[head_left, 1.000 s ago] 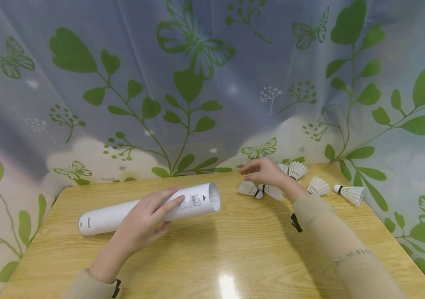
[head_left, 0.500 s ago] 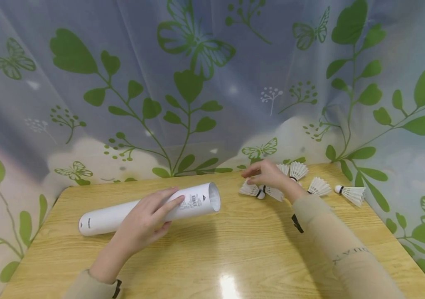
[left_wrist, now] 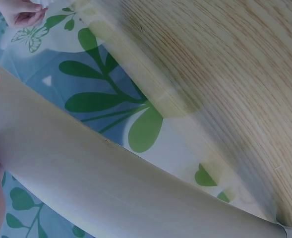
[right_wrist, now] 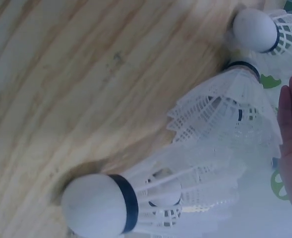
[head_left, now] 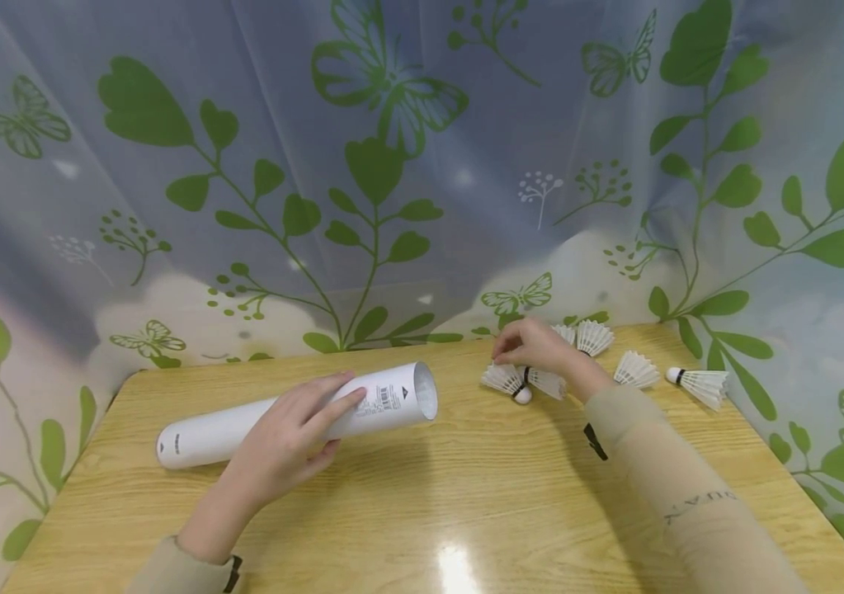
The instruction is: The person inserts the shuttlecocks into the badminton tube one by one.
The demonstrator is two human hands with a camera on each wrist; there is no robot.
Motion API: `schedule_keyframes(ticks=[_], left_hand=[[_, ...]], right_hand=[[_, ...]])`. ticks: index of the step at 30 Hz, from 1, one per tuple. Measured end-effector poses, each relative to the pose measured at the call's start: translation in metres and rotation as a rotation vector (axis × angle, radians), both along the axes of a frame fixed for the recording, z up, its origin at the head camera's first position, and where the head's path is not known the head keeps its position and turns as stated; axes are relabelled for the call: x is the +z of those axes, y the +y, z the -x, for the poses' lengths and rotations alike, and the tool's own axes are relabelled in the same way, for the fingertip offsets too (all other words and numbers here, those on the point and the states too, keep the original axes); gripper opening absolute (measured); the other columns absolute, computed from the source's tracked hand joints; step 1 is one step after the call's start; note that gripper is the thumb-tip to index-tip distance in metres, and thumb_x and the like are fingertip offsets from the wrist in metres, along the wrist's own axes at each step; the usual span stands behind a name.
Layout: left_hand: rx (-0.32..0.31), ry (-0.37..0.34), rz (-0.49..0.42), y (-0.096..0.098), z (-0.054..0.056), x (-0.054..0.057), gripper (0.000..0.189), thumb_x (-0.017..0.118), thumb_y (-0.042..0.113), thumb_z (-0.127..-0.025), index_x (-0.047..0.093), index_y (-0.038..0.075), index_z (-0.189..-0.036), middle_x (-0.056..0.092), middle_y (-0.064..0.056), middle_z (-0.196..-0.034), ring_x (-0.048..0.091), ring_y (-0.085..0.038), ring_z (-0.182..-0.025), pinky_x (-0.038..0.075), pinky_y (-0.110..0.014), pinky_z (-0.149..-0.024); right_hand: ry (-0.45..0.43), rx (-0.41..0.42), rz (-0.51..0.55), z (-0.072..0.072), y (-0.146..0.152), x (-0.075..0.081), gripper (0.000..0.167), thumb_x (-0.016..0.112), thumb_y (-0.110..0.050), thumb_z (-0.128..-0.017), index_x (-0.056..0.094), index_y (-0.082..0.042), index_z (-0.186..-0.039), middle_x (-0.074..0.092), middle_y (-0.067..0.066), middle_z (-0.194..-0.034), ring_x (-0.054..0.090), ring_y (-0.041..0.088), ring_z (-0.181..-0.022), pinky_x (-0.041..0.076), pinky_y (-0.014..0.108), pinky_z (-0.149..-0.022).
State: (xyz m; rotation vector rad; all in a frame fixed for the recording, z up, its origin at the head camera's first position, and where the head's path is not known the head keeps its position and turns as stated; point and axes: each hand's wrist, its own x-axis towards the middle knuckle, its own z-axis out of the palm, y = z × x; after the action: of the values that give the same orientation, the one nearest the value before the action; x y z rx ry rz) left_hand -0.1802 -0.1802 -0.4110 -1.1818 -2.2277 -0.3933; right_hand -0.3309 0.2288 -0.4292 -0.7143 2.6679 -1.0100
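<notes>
My left hand [head_left: 291, 433] grips a white cardboard tube [head_left: 236, 425] around its middle. The tube lies slanted over the table, its round open end [head_left: 426, 392] facing right, with a barcode printed near that end. In the left wrist view the tube [left_wrist: 111, 168] crosses the lower half. My right hand [head_left: 533, 345] pinches the skirt edge of a white shuttlecock [head_left: 503, 378], whose cork points toward me. A second shuttlecock [head_left: 546, 383] lies right beside it, partly under the hand. In the right wrist view a big cork with a dark band [right_wrist: 98, 206] shows close up.
More shuttlecocks lie to the right: one near the back edge [head_left: 595, 337], one behind the forearm [head_left: 635, 370] and one at the far right [head_left: 698, 384]. The wooden table [head_left: 392, 511] meets a leaf-and-butterfly printed curtain [head_left: 407, 206] at its back.
My right hand has shifted slightly right, its fingertips closing at the shuttlecock's skirt. That shuttlecock has turned and slid a little right and toward me. The left hand and tube stay put.
</notes>
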Motion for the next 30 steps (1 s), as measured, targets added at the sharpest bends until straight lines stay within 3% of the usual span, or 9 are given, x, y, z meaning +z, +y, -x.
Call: schedule_keyframes(ticks=[6,11,18,23,27,30], left_hand=[[0.003,0.002,-0.003,0.0,0.0,0.001,0.087,0.09,0.001,-0.068,0.059,0.008,-0.149,0.059,-0.022,-0.147,0.067,-0.039,-0.123,0.062,-0.052,-0.105],[0.002,0.004,0.001,-0.001,-0.001,0.001,0.086,0.09,0.001,-0.069,0.059,0.007,-0.149,0.059,-0.022,-0.148,0.067,-0.039,-0.123,0.062,-0.052,-0.104],[0.0,0.003,0.001,-0.001,-0.001,-0.001,0.087,0.091,0.001,-0.068,0.058,0.007,-0.149,0.059,-0.022,-0.148,0.066,-0.04,-0.124,0.061,-0.053,-0.105],[0.005,0.006,0.0,-0.001,-0.001,-0.001,0.087,0.091,0.001,-0.068,0.059,0.008,-0.149,0.059,-0.022,-0.147,0.067,-0.04,-0.123,0.062,-0.053,-0.103],[0.007,0.005,-0.006,-0.002,-0.001,0.0,0.086,0.089,0.001,-0.069,0.059,0.008,-0.149,0.06,-0.023,-0.146,0.068,-0.039,-0.121,0.063,-0.052,-0.102],[0.007,0.001,-0.01,-0.002,0.0,0.0,0.085,0.089,0.001,-0.069,0.059,0.008,-0.149,0.06,-0.023,-0.145,0.068,-0.038,-0.121,0.063,-0.052,-0.101]], right_hand=[[0.012,0.055,-0.04,0.0,0.003,0.001,0.011,0.076,-0.005,-0.095,0.08,-0.002,-0.105,0.08,0.011,-0.103,0.075,0.021,-0.095,0.067,0.037,-0.091],[0.046,0.101,-0.074,0.0,0.005,0.0,0.006,0.076,-0.006,-0.095,0.08,-0.004,-0.098,0.08,0.008,-0.096,0.074,0.016,-0.089,0.067,0.035,-0.089],[0.026,0.073,-0.072,-0.004,0.005,0.006,0.006,0.075,-0.01,-0.098,0.08,-0.006,-0.097,0.079,0.008,-0.097,0.074,0.018,-0.091,0.066,0.042,-0.093],[-0.011,0.015,-0.046,-0.008,0.007,0.015,0.01,0.072,-0.014,-0.1,0.079,-0.006,-0.101,0.079,0.01,-0.101,0.073,0.02,-0.091,0.065,0.037,-0.085],[0.015,-0.022,-0.013,-0.013,0.008,0.024,0.012,0.072,-0.013,-0.1,0.08,-0.005,-0.102,0.079,0.012,-0.1,0.073,0.028,-0.089,0.061,0.03,-0.075],[0.041,-0.049,0.01,-0.016,0.008,0.031,0.012,0.073,-0.013,-0.1,0.08,-0.004,-0.102,0.077,0.012,-0.095,0.069,0.027,-0.081,0.057,0.026,-0.068]])
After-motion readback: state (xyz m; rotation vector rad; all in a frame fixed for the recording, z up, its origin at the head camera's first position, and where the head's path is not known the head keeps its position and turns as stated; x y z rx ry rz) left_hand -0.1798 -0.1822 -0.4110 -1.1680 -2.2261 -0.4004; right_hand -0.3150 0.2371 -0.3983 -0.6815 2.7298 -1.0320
